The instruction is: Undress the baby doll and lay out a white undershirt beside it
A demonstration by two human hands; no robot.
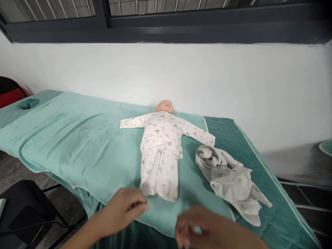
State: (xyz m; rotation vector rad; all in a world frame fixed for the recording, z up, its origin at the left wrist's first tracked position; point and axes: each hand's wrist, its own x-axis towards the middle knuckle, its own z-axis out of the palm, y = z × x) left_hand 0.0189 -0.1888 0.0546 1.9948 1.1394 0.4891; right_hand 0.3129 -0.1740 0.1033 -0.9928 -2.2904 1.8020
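My left hand sits at the near edge of the teal towel, fingers curled in, tips pressed together w/ nothing visibly pinched, just beside the left trouser cuff of the baby doll. My right hand is lower, at the towel's front edge, blurred; fingers bent downward, can't tell if they hold anything. The doll lies on its back mid-towel, head toward the wall, arms out to the sides, dressed in a white printed top & trousers. A crumpled spare outfit (same sort of print) lies to the doll's right, near but apart from it, on the darker green cover of the bed.
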